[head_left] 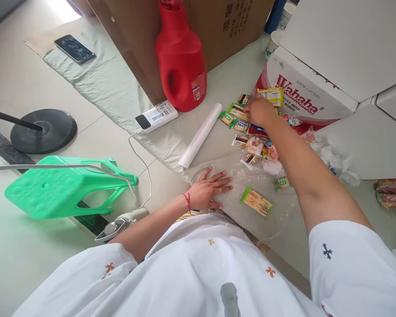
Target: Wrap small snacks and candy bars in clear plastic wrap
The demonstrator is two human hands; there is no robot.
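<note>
My left hand (pixel 210 189) lies flat with fingers spread on a clear plastic bag (pixel 251 185) on the pale sheet. A green-edged snack packet (pixel 256 201) lies on the bag just right of it. My right hand (pixel 260 112) reaches out over a heap of small snack packets (pixel 247 132), fingers curled down onto them. What it grips is hidden. A yellow packet (pixel 271 95) sits just beyond that hand, against the Wahaha box (pixel 297 99).
A red detergent jug (pixel 181 61) stands before a brown carton (pixel 224 26). A white roll (pixel 201 134) and a power bank (pixel 156 116) lie left of the snacks. A green stool (pixel 62 185), fan base (pixel 44 130) and phone (pixel 74 48) are at left.
</note>
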